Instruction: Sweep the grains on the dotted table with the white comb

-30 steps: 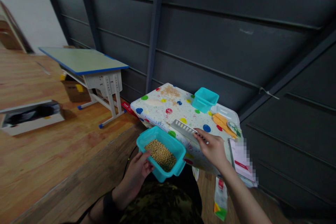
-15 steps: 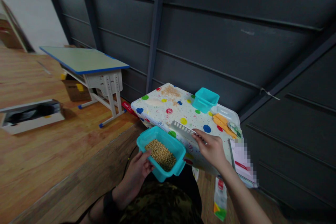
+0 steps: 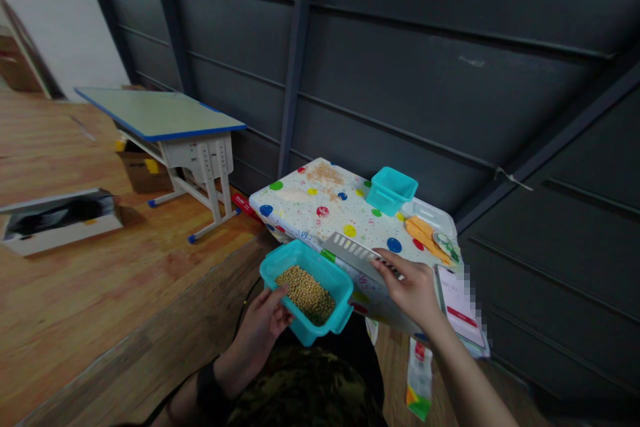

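Note:
My left hand (image 3: 267, 321) grips the near left rim of a turquoise plastic tub (image 3: 345, 280), thumb over the edge. Yellowish dried beans, like soybeans (image 3: 306, 293), lie inside it, heaped toward the left. The tub is held over my lap at the table's front edge. My right hand (image 3: 407, 283) pinches one end of a flat slotted metal plate (image 3: 350, 251) with a row of pale openings along its upper side. Its far end points left, above the table edge and just behind the tub. I cannot make out its exact kind.
On the dotted tablecloth (image 3: 360, 227) are a pale crumbly scatter (image 3: 325, 175), a second turquoise tub (image 3: 391, 188), orange cloths (image 3: 425, 235) and a phone (image 3: 460, 303). A desk (image 3: 165, 113) stands left; a plastic packet (image 3: 419, 377) lies on the floor.
My right hand has shifted slightly to the right with the slotted metal plate, which is now tilted to show more of its face. The left hand and tub have hardly moved.

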A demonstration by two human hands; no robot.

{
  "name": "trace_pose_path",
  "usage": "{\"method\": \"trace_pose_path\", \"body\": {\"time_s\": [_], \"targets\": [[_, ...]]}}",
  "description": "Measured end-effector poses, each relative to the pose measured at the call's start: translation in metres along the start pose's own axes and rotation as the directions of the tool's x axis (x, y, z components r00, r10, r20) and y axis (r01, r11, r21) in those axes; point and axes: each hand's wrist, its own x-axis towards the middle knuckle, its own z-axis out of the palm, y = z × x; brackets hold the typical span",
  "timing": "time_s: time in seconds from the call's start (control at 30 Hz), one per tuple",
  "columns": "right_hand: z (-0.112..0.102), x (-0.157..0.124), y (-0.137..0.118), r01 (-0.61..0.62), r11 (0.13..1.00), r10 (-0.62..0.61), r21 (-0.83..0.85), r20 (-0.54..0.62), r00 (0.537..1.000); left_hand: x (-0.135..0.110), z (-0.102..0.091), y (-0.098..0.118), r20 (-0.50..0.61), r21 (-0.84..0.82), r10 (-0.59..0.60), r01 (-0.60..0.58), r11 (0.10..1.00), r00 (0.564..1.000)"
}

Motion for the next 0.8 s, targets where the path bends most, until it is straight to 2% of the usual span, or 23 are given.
{"method": "trace_pose_path", "body": {"time_s": [0.2, 0.33, 0.8], "targets": [[0.006, 0.003, 0.015, -0.021, 0.996, 0.016, -0.087, -0.052, 0.999, 0.0, -0.001, 0.0, 0.029, -0.009, 0.009, -0.009, 1.0, 1.0], [0.014, 0.002, 0.02, 0.004, 0.996, -0.008, -0.086, -0.053, 0.999, 0.0, -0.003, -0.001, 0.023, -0.023, 0.023, -0.022, 0.999, 0.999], [0.014, -0.001, 0.015, -0.034, 0.999, 0.034, -0.007, 0.011, 0.999, -0.002, 0.001, 0.002, 0.008, 0.012, 0.009, -0.009, 1.0, 1.0]]}}
